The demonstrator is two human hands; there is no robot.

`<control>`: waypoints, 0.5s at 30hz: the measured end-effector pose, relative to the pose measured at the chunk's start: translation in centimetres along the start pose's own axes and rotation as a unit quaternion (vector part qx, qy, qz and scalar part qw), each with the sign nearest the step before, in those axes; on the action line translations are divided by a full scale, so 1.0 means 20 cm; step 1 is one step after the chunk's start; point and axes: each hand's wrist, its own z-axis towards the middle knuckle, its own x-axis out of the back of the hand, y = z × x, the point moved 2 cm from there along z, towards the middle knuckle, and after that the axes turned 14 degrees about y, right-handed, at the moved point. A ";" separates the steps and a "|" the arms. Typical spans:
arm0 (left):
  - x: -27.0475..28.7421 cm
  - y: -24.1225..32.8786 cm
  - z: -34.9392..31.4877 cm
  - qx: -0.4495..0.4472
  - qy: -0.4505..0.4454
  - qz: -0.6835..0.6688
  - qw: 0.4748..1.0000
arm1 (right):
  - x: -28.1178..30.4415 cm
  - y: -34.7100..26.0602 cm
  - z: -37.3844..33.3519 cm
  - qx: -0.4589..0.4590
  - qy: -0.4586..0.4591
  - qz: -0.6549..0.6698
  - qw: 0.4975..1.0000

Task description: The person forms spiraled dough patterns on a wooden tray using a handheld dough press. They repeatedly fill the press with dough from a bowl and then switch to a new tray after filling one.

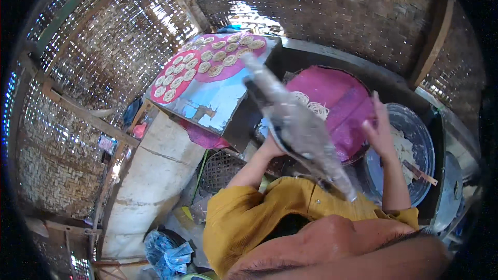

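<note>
A long grey metal-looking object [306, 124], smeared by motion, slants across the middle of the head view; its kind is not clear. My left hand [273, 146] reaches up to its left side, and the fingers are hidden behind it. Under and beyond this object lies a round magenta sheet [358, 91] with whitish coils of strands [317, 109] near its left edge. My right hand [382, 129] is at the sheet's right edge, fingers apart, holding nothing that I can see.
A blue basin [429, 148] with pale dough-like lumps [400, 142] and a flat tool [421, 172] stands at the right. On the blue-topped table [218, 101], pink sheets carry several coiled strand rounds [219, 57]. A dark crate [218, 171] sits below it; woven walls surround everything.
</note>
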 end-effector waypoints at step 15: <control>0.45 -0.14 -0.32 0.239 0.208 -0.156 0.935 | -0.09 0.65 -0.34 -0.519 -0.022 0.281 0.807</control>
